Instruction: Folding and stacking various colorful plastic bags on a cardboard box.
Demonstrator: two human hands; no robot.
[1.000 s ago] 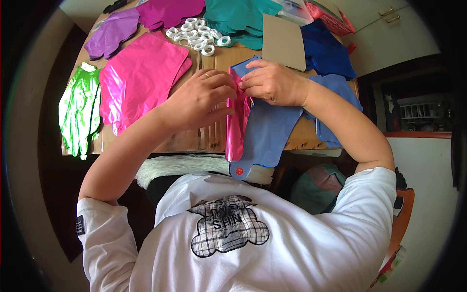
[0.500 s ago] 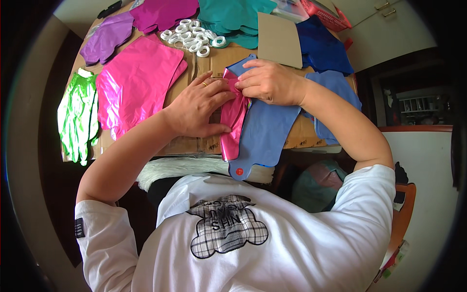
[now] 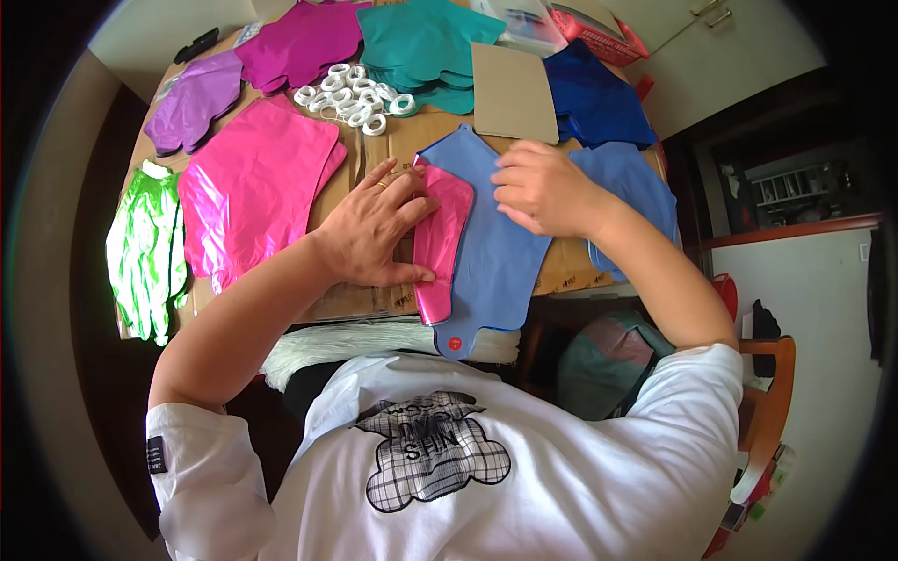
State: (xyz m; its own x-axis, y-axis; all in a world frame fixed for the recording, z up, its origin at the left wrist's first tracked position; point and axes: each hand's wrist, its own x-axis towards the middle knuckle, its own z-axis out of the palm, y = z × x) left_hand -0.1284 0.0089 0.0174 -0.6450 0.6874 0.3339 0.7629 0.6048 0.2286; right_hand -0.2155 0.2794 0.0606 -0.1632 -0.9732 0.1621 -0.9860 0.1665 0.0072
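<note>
A flat blue foil balloon (image 3: 500, 234) lies at the table's front edge, its tab with a round red sticker hanging over the edge. On its left part rests a pink foil piece (image 3: 447, 210), folded into a narrow strip, apparently another flat balloon. My left hand (image 3: 379, 224) lies on the left side of the pink strip, fingers spread, thumb on its lower part. My right hand (image 3: 547, 192) is over the blue balloon's upper right, fingers loosely bent and nothing visible in them. It is apart from the pink strip.
Flat foil shapes in pink (image 3: 257, 192), green (image 3: 145, 252), purple (image 3: 196, 98), magenta (image 3: 299, 42), teal (image 3: 426, 47), dark blue (image 3: 599, 98) and blue (image 3: 636, 192) ring the cardboard-covered table. White ribbon rolls (image 3: 360, 98), a beige board (image 3: 513, 93) and a red basket (image 3: 599, 37) are at the back.
My right hand has let go of the pink foil and moved right. The pink strip now lies flatter on the blue balloon. My left hand stays on it.
</note>
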